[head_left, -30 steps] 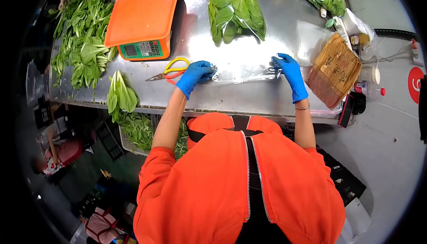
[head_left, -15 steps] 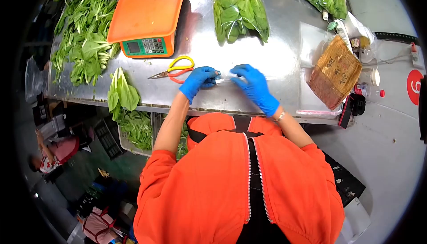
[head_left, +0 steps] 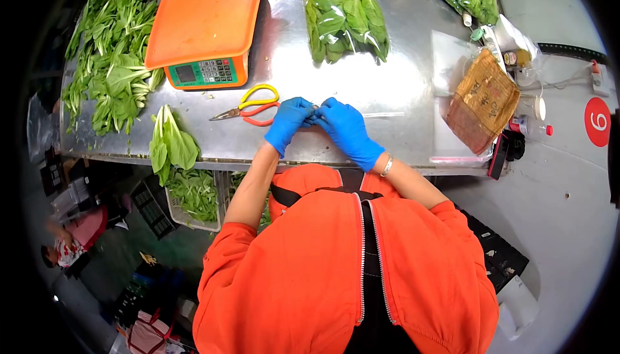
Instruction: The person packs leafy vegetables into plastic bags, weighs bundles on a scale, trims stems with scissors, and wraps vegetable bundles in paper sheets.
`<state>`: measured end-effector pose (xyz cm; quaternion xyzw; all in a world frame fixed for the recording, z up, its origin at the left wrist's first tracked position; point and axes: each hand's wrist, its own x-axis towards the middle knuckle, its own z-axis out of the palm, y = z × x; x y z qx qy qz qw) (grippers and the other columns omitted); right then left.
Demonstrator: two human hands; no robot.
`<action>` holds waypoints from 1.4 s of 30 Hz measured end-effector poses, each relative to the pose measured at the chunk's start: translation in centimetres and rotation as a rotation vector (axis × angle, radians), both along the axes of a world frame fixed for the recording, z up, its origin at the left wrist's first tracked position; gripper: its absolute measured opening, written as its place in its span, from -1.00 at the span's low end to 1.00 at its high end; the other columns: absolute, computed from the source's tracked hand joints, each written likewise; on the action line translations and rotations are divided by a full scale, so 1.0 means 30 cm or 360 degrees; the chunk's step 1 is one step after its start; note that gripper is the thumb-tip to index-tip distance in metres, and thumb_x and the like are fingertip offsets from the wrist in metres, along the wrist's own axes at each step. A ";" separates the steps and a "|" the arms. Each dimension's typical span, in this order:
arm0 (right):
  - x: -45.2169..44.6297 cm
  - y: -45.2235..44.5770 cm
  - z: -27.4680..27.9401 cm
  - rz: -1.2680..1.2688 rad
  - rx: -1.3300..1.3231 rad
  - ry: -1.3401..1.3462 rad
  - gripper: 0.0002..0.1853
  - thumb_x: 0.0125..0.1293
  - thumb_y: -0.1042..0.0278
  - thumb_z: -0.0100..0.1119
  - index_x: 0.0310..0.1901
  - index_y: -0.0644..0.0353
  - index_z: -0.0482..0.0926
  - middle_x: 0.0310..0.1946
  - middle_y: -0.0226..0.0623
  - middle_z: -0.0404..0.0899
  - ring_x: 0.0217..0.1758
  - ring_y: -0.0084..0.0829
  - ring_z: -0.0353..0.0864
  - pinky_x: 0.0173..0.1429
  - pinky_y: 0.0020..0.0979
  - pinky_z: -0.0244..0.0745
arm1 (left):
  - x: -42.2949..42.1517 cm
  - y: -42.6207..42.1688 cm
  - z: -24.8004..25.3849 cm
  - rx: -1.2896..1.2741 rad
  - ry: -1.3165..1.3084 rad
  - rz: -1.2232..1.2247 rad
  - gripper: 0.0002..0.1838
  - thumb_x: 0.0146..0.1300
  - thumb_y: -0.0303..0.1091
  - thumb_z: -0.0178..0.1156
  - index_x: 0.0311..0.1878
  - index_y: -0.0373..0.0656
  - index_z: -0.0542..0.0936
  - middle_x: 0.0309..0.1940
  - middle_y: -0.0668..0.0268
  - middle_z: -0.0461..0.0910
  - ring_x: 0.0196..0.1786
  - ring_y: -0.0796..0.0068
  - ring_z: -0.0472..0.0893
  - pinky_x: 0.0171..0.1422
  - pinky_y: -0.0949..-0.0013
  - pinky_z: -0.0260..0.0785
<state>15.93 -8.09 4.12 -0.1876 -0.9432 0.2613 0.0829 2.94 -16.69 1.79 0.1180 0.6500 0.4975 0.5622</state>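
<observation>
Near the front edge of the shiny metal counter [head_left: 413, 138], seen in the head view, the left hand [head_left: 289, 125] and right hand [head_left: 349, 133], both in bright blue gloves, meet at their fingertips. Their fingers curl inward and overlap, so whether they are clamped on anything cannot be told. A narrow strip of clear, glossy plastic [head_left: 385, 114] lies flat just beside the right hand. Just to the left of the left hand rest scissors with one yellow and one red handle [head_left: 240, 110]. Beyond them stands an orange scale with a broad tray and a green keypad panel [head_left: 205, 25]. A clear plastic bag of green leafy vegetables [head_left: 347, 23] lies farther back, well apart from the hands. At the left, one loose green bunch with pale stems [head_left: 172, 144] overhangs the edge.
</observation>
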 end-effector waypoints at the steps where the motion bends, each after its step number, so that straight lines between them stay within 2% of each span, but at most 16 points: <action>1: 0.001 0.006 -0.002 -0.0008 0.0002 -0.0009 -0.86 0.12 0.25 0.08 -0.35 0.10 0.48 -0.36 -0.29 0.44 -0.42 -0.26 0.48 -0.36 -0.33 0.38 | 0.004 0.000 -0.007 0.0002 -0.0009 -0.0008 -0.87 0.09 -0.38 0.15 -0.39 -0.26 0.50 -0.55 0.30 0.53 -0.53 0.61 0.52 -0.43 0.61 0.38; 6: 0.141 0.045 0.035 -0.0050 -0.0401 0.0023 -0.83 0.11 0.28 0.13 -0.43 0.20 0.45 -0.49 -0.30 0.44 -0.48 -0.37 0.47 -0.40 -0.38 0.34 | 0.039 0.011 -0.011 0.0057 -0.0008 0.0050 -0.86 0.11 -0.37 0.14 -0.37 -0.26 0.49 -0.52 0.29 0.55 -0.51 0.58 0.52 -0.40 0.57 0.38; 13: 1.069 0.038 0.056 -0.2151 -0.2377 0.0472 -0.82 0.12 0.34 0.14 -0.56 0.19 0.48 -0.63 -0.45 0.43 -0.56 -0.64 0.38 -0.44 -0.60 0.30 | 0.018 -0.025 -0.044 0.0097 -0.0133 -0.0006 -0.87 0.17 -0.35 0.09 -0.32 -0.22 0.48 -0.46 0.28 0.56 -0.43 0.57 0.54 -0.31 0.55 0.39; 16: 1.363 0.007 0.024 -0.2006 -0.1443 -0.1216 -0.68 0.04 0.28 0.23 -0.23 0.30 0.46 -0.34 -0.19 0.56 -0.28 -0.39 0.58 -0.29 -0.46 0.47 | 0.005 -0.037 -0.060 0.0064 -0.0136 -0.0087 -0.88 0.20 -0.36 0.05 -0.29 -0.21 0.47 -0.43 0.27 0.56 -0.40 0.56 0.55 -0.28 0.54 0.41; 17: 1.433 -0.029 -0.041 -0.1275 -0.0084 -0.1568 -0.47 -0.02 0.23 0.27 -0.03 0.31 0.37 -0.24 0.00 0.52 -0.23 -0.16 0.56 -0.21 -0.28 0.48 | 0.008 -0.035 -0.056 0.0078 -0.0150 -0.0138 -0.88 0.20 -0.36 0.05 -0.29 -0.21 0.47 -0.43 0.27 0.56 -0.40 0.56 0.55 -0.28 0.54 0.41; 20: 1.196 0.009 -0.039 -0.1539 -0.0239 -0.0742 -0.28 -0.03 0.10 0.30 0.13 0.27 0.25 -0.16 -0.08 0.49 -0.25 -0.27 0.56 -0.22 -0.33 0.47 | 0.019 -0.025 -0.045 0.0051 -0.0159 -0.0091 -0.90 0.21 -0.38 0.04 -0.30 -0.20 0.46 -0.44 0.27 0.56 -0.40 0.56 0.55 -0.28 0.54 0.41; 22: 0.876 0.042 0.115 -0.1901 -0.1693 -0.0253 -0.43 0.02 0.08 0.27 -0.02 0.31 0.37 -0.27 -0.28 0.54 -0.35 -0.56 0.54 -0.31 -0.56 0.45 | 0.020 -0.030 -0.049 0.0058 -0.0182 -0.0039 -0.90 0.22 -0.38 0.03 -0.30 -0.19 0.46 -0.44 0.28 0.56 -0.41 0.56 0.55 -0.30 0.55 0.40; 26: 0.944 0.030 -0.062 -0.2087 -0.1726 -0.0224 -0.71 0.10 0.14 0.19 -0.33 0.22 0.48 -0.48 -0.47 0.53 -0.48 -0.66 0.46 -0.47 -0.64 0.33 | 0.011 -0.026 -0.038 0.0039 -0.0086 -0.0143 -0.91 0.22 -0.38 0.03 -0.31 -0.18 0.46 -0.44 0.29 0.56 -0.41 0.56 0.55 -0.30 0.54 0.40; 29: 1.201 -0.057 -0.222 -0.2035 -0.2495 0.0867 -0.73 0.11 0.21 0.17 -0.25 0.22 0.50 -0.46 -0.46 0.54 -0.42 -0.59 0.49 -0.37 -0.59 0.34 | 0.022 -0.034 -0.043 0.0015 -0.0061 -0.0095 -0.91 0.22 -0.38 0.03 -0.32 -0.18 0.47 -0.45 0.30 0.56 -0.41 0.56 0.55 -0.31 0.54 0.39; 31: 1.233 -0.100 -0.144 -0.1752 -0.1867 -0.0986 -0.54 0.10 0.26 0.16 0.06 0.15 0.37 -0.20 -0.33 0.52 -0.20 -0.45 0.51 -0.15 -0.39 0.40 | 0.029 -0.035 -0.035 -0.0010 -0.0060 -0.0046 -0.90 0.22 -0.38 0.03 -0.33 -0.18 0.47 -0.46 0.31 0.56 -0.43 0.57 0.53 -0.32 0.55 0.38; 32: 1.252 -0.119 -0.145 -0.1758 -0.1873 -0.0978 -0.54 0.10 0.26 0.16 0.06 0.15 0.37 -0.20 -0.33 0.52 -0.20 -0.45 0.51 -0.15 -0.39 0.40 | 0.031 -0.041 -0.035 -0.0010 -0.0056 -0.0057 -0.90 0.22 -0.38 0.03 -0.33 -0.18 0.47 -0.46 0.31 0.56 -0.43 0.57 0.53 -0.32 0.55 0.38; 34: 1.235 -0.099 -0.128 -0.1714 0.0165 -0.1544 -0.37 0.16 0.19 0.09 0.26 0.10 0.14 0.10 -0.26 0.35 0.05 -0.39 0.42 0.05 -0.42 0.36 | 0.032 -0.025 -0.058 0.0025 -0.0080 -0.0028 -0.89 0.22 -0.37 0.03 -0.33 -0.19 0.47 -0.47 0.31 0.55 -0.43 0.58 0.52 -0.32 0.55 0.38; 35: 1.249 -0.052 -0.094 -0.1689 0.0171 -0.1522 -0.37 0.16 0.19 0.09 0.26 0.10 0.14 0.10 -0.26 0.35 0.05 -0.39 0.42 0.05 -0.42 0.36 | 0.037 -0.021 -0.057 0.0028 -0.0061 0.0000 -0.89 0.22 -0.37 0.03 -0.33 -0.19 0.47 -0.47 0.31 0.55 -0.43 0.58 0.52 -0.32 0.55 0.38; 37: 1.134 0.030 0.115 -0.1928 -0.2051 0.0447 -0.34 0.18 0.18 0.05 0.29 0.09 0.06 0.21 -0.21 0.21 0.14 -0.33 0.35 0.07 -0.41 0.36 | 0.020 -0.047 -0.038 0.0060 -0.0059 -0.0078 -0.89 0.22 -0.37 0.03 -0.34 -0.19 0.48 -0.47 0.32 0.55 -0.45 0.59 0.51 -0.31 0.54 0.38; 38: 1.115 0.014 0.087 -0.1884 -0.2085 0.0465 -0.34 0.18 0.18 0.05 0.29 0.09 0.06 0.21 -0.21 0.21 0.14 -0.33 0.35 0.07 -0.41 0.36 | 0.013 -0.059 -0.055 0.0078 -0.0074 -0.0053 -0.88 0.22 -0.36 0.04 -0.34 -0.20 0.49 -0.47 0.31 0.55 -0.44 0.58 0.51 -0.31 0.55 0.39; 42: 1.219 -0.084 -0.056 -0.1691 0.0362 -0.2037 -0.40 -0.08 0.06 0.29 -0.02 0.25 0.47 -0.10 0.00 0.47 0.14 -0.30 0.37 0.11 -0.44 0.35 | 0.006 -0.077 -0.029 -0.0016 -0.0079 -0.0002 -0.87 0.19 -0.36 0.09 -0.28 -0.21 0.50 -0.43 0.31 0.57 -0.40 0.54 0.54 -0.27 0.51 0.41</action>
